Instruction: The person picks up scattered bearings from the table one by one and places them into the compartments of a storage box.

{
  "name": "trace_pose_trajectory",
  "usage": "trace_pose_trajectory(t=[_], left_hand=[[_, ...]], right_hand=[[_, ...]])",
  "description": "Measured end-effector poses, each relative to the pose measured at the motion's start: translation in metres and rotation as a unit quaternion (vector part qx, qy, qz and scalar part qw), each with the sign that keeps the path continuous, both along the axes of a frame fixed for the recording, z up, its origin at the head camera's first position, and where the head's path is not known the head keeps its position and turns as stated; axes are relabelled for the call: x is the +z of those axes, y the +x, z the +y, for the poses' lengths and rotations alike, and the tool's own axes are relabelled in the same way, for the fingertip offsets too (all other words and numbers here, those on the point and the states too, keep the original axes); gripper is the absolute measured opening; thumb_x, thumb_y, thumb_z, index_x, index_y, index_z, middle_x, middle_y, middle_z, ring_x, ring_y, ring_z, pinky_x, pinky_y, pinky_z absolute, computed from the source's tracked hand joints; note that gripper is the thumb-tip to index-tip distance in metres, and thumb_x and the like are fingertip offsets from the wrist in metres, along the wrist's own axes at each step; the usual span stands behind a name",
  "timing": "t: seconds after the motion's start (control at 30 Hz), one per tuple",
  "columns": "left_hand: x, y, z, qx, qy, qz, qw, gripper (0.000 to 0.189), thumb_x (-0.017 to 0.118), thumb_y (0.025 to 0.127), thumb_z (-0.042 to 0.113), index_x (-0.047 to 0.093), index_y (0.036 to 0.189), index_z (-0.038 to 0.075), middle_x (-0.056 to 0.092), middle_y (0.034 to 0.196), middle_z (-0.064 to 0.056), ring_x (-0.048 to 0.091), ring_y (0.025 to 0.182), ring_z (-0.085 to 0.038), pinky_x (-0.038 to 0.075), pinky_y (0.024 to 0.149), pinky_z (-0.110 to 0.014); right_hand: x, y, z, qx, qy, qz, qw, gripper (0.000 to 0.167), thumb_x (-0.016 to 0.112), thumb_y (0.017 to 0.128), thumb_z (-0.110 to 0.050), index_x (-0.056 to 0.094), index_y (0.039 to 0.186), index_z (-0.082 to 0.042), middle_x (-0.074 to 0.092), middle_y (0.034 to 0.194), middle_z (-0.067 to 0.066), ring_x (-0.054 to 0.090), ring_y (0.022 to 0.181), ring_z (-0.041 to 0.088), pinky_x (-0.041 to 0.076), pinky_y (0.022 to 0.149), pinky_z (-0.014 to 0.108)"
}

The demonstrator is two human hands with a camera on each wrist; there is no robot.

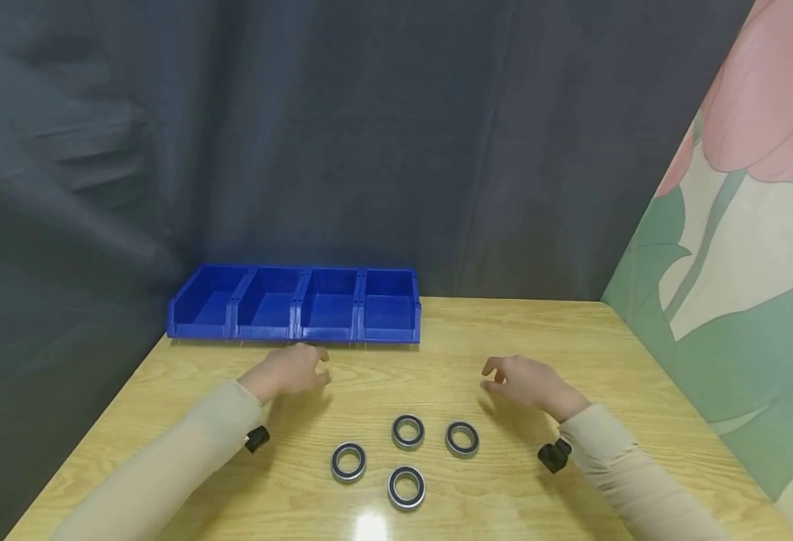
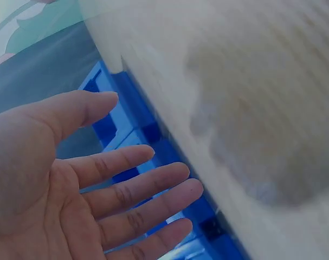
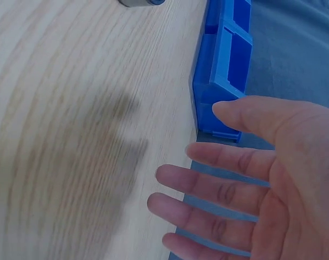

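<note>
Several ring-shaped ball bearings with dark seals and steel rims lie flat on the wooden table: a left one [image 1: 349, 478], a front one [image 1: 406, 505], a back one [image 1: 408, 445] and a right one [image 1: 462, 452]. My left hand [image 1: 295, 369] hovers above the table, just in front of the blue bins, holding nothing; its fingers look relaxed and spread in the left wrist view. On the other side, my right hand [image 1: 523, 382] is over the table behind and right of the bearings. It is also bare, its fingers [image 3: 207, 187] loosely extended.
A row of blue plastic bins [image 1: 328, 334] stands at the table's back left, its compartments facing forward. Behind it hangs a dark curtain [image 1: 369, 135]. A wall with a painted flower [image 1: 741, 300] borders the right side of the wooden table [image 1: 545, 323].
</note>
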State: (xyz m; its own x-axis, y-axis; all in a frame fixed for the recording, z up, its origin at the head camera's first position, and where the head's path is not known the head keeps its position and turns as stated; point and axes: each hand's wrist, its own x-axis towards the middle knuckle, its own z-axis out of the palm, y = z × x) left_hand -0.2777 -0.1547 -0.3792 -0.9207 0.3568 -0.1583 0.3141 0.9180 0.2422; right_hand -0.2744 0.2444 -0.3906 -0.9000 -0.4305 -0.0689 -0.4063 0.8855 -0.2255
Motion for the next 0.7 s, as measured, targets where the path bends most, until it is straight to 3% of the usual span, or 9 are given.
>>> trace_pose_trajectory(t=[0.17, 0.37, 0.57, 0.7], left_hand=[[0.024, -0.018, -0.015, 0.014, -0.009, -0.002, 0.9999, 0.049, 0.061, 0.093, 0.036, 0.056, 0.130, 0.003, 0.057, 0.133, -0.019, 0.054, 0.121, -0.041, 0.044, 0.097, -0.056], [0.047, -0.053, -0.038, 0.080, 0.001, 0.007, 0.9968, 0.050, 0.060, 0.095, 0.032, 0.053, 0.132, 0.000, 0.054, 0.136, -0.022, 0.052, 0.123, -0.041, 0.043, 0.097, -0.056], [0.042, -0.071, -0.048, 0.125, 0.009, -0.010, 0.9920, 0.055, 0.057, 0.096, 0.027, 0.045, 0.138, -0.006, 0.046, 0.141, -0.026, 0.048, 0.127, -0.043, 0.041, 0.100, -0.056], [0.032, -0.077, -0.047, 0.141, 0.000, -0.021, 0.9898, 0.050, 0.057, 0.096, 0.028, 0.049, 0.133, -0.005, 0.051, 0.137, -0.024, 0.056, 0.114, -0.036, 0.047, 0.092, -0.053]], right_hand=[[0.001, 0.000, 0.000, -0.007, 0.000, -0.006, 1.0000, 0.029, 0.061, 0.094, -0.033, 0.065, 0.111, -0.010, 0.069, 0.094, 0.005, 0.065, 0.079, 0.017, 0.052, 0.071, 0.041], [0.000, 0.002, 0.002, -0.008, 0.004, -0.005, 0.9999, 0.029, 0.061, 0.094, -0.034, 0.065, 0.112, -0.011, 0.069, 0.095, 0.005, 0.066, 0.082, 0.020, 0.052, 0.072, 0.043], [0.000, 0.003, 0.001, -0.006, 0.007, 0.000, 1.0000, 0.029, 0.062, 0.093, -0.033, 0.065, 0.112, -0.010, 0.070, 0.094, 0.004, 0.066, 0.081, 0.019, 0.052, 0.071, 0.043], [0.000, 0.003, 0.000, -0.007, 0.007, 0.005, 0.9999, 0.029, 0.062, 0.093, -0.032, 0.065, 0.112, -0.010, 0.069, 0.093, 0.004, 0.065, 0.080, 0.019, 0.052, 0.071, 0.043]])
